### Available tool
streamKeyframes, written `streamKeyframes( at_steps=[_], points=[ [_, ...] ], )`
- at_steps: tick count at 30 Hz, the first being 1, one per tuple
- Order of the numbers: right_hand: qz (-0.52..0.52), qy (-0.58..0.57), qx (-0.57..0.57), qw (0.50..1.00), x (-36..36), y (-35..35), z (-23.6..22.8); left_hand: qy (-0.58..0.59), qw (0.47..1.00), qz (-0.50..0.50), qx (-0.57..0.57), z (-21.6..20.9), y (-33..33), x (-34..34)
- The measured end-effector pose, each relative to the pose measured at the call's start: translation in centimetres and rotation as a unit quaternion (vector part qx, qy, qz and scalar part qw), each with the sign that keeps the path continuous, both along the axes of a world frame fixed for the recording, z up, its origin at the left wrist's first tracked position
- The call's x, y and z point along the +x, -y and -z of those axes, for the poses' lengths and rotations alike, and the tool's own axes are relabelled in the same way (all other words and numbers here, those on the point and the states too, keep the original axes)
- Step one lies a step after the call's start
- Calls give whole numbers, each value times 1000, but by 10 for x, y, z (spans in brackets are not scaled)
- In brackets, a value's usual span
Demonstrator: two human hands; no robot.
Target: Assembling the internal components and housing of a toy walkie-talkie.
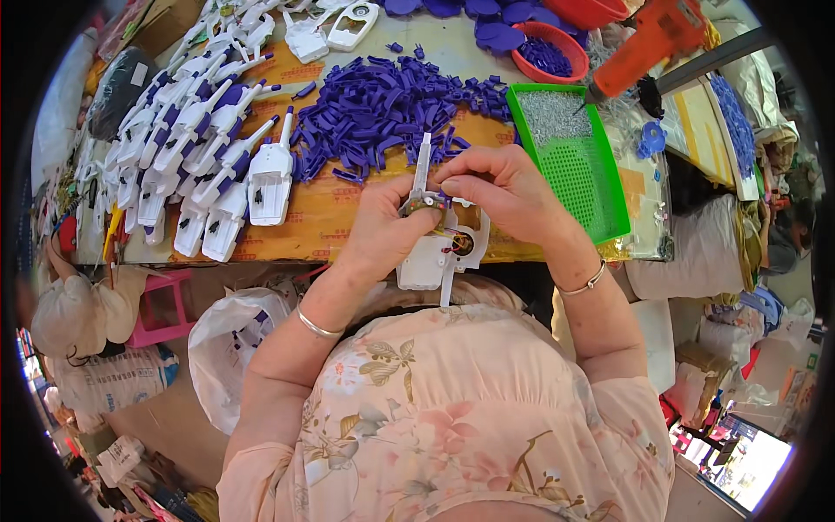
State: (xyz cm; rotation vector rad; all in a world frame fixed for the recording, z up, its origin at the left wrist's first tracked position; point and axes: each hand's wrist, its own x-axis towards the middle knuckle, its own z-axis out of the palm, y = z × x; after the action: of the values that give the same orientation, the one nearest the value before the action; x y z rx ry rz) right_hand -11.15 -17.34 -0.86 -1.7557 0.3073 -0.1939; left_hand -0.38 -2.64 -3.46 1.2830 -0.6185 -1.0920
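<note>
I see my left hand gripping the white plastic housing just below the purple parts pile; my right hand pinches a small purple piece against its top.

Both hands gripping white plastic shell, purple parts heap beyond

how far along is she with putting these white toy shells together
Done: rows of assembled white shells with purple parts fitted lie at the left of the table. In hand: the left hand holds one open white shell, inner parts showing, while the right hand fits a small piece. Left: a big pile of loose purple pieces and a green tray of screws, so plenty remains.
</note>
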Motion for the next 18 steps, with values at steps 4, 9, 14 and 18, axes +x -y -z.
streamKeyframes(
  at_steps=[4,9,14,18],
  points=[
    [1,-16,-33,999,1,0,1,-9,1000,0,-8,-2,1,-2],
    [24,5,-42,999,0,-7,6,9,1000,-2,-9,-3,1,-2],
    [37,34,-67,996,-1,-11,6,23,1000,0,1,3,-1,-1],
    [42,58,-68,995,1,-10,9,4,1000,-28,2,-3,1,-4]
  ],
)
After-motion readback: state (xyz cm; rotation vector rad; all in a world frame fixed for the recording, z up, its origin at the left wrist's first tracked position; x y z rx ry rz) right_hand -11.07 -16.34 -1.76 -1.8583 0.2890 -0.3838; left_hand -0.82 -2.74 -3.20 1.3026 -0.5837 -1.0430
